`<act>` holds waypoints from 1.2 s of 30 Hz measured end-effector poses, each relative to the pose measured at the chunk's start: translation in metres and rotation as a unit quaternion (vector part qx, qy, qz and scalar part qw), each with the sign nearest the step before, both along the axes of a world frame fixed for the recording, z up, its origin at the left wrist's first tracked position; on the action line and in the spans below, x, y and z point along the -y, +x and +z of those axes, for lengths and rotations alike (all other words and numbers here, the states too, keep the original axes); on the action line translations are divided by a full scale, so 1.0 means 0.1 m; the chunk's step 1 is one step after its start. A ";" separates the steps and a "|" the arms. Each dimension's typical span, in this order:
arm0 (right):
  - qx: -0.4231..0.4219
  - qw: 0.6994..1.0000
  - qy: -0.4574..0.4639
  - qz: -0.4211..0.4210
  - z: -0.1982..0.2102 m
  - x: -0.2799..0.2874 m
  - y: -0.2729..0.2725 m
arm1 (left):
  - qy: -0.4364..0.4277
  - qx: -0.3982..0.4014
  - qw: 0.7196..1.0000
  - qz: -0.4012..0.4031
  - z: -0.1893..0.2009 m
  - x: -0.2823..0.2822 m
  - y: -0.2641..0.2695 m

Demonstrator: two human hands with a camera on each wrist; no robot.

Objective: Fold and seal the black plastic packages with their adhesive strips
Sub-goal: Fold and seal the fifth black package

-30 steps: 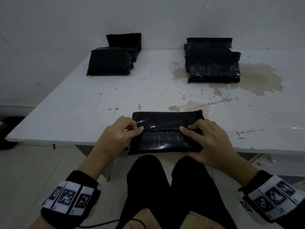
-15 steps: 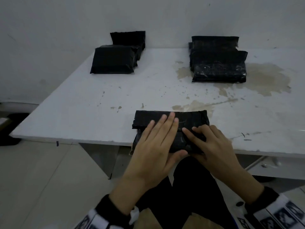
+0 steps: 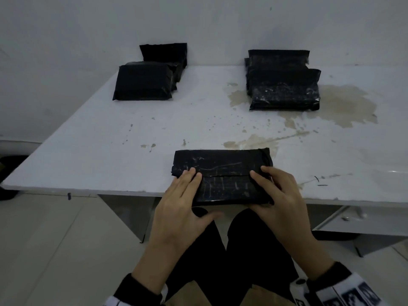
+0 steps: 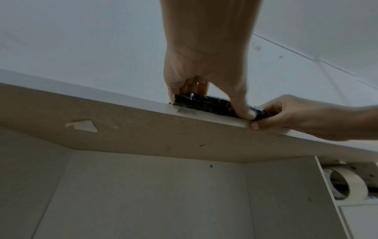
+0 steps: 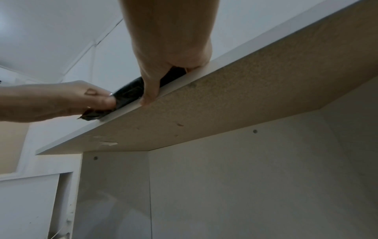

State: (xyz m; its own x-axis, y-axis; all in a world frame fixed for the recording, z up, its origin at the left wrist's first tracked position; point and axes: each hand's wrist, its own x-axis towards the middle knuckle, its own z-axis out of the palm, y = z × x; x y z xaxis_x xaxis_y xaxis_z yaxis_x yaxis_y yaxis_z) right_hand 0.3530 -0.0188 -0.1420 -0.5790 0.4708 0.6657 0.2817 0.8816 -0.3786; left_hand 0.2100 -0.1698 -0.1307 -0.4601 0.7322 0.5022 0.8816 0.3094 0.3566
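1. The black plastic package (image 3: 221,173) lies at the near edge of the tabletop (image 3: 110,151), its flap folded down over the front with the flap edge running across its middle; what it holds is hidden.
2. The left hand (image 3: 183,202) lies flat with straight fingers on the package's left end, thumb spread out over the near edge. Half a second ago it lay across the middle of the package; now it is at the left end.
3. The right hand (image 3: 280,195) grips the right end of the package, fingers curled on top and thumb under the near edge, much as it did before.
4. At the far left, against the wall (image 3: 66,51), sits a stack of black packages (image 3: 143,81); at the far right sits another stack of black packages (image 3: 283,85) with shinier wrapping.
5. The white tabletop carries brown stains (image 3: 344,104) near the right stack and specks toward the middle.
6. From the left wrist view, a roll of tape (image 4: 345,186) rests in a compartment under the tabletop on the right.
7. The floor (image 3: 44,250) is pale tile.
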 end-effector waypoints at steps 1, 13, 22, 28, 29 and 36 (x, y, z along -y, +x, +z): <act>-0.004 1.000 -0.009 -0.015 -0.02 0.03 0.00 | 0.005 0.016 1.000 0.003 0.03 0.00 0.02; -0.178 0.918 -0.351 -0.044 0.63 0.03 0.16 | 0.051 0.073 0.996 0.008 -0.02 -0.06 0.01; -0.038 0.872 -0.482 -0.069 0.64 -0.65 -0.47 | 0.034 0.079 0.996 -0.003 -0.01 -0.07 -0.01; -0.118 0.869 -0.460 -0.140 0.53 -0.62 -0.42 | 0.037 0.070 0.997 -0.011 -0.04 -0.08 -0.03; -0.111 0.888 -0.410 -0.179 0.56 -0.59 -0.38 | 0.038 0.065 0.997 -0.013 -0.05 -0.08 -0.03; 0.200 0.969 -0.122 -0.077 0.68 0.04 -0.33 | 0.053 0.040 0.998 0.003 0.00 -0.11 0.00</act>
State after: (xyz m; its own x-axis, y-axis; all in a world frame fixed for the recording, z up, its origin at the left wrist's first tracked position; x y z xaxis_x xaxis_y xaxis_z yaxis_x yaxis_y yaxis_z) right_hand 0.3198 -0.0233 -0.0737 -0.6780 0.6870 0.2613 0.5696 0.7158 -0.4041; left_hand 0.2101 -0.1585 -0.1310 -0.5060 0.6746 0.5374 0.8471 0.2716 0.4567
